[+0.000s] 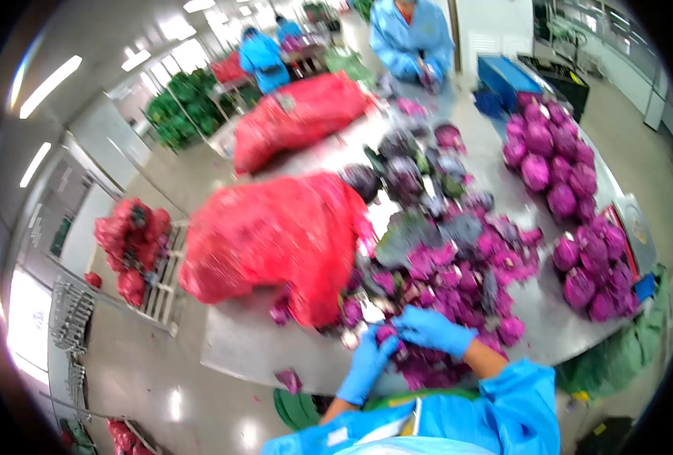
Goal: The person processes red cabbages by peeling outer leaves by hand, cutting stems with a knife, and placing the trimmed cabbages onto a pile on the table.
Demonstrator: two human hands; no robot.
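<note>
Both my hands wear blue gloves and meet at the table's near edge. My left hand (368, 365) is curled against the left side of a small purple cabbage piece (385, 334). From the right, my right hand (432, 331) has its fingers bent over the same piece. Purple leaf trimmings (458, 296) are heaped just beyond and beside my hands. A large red mesh sack (276, 235) lies to the left of the heap. Whole dark cabbages (403, 178) sit farther back, among loose outer leaves.
Peeled purple cabbages are stacked at the right (552, 155), with a nearer pile (596, 265) beside a scale (633, 227). Another red sack (298, 117) lies farther back on the metal table (253, 353). A co-worker in blue (411, 38) stands at the far end.
</note>
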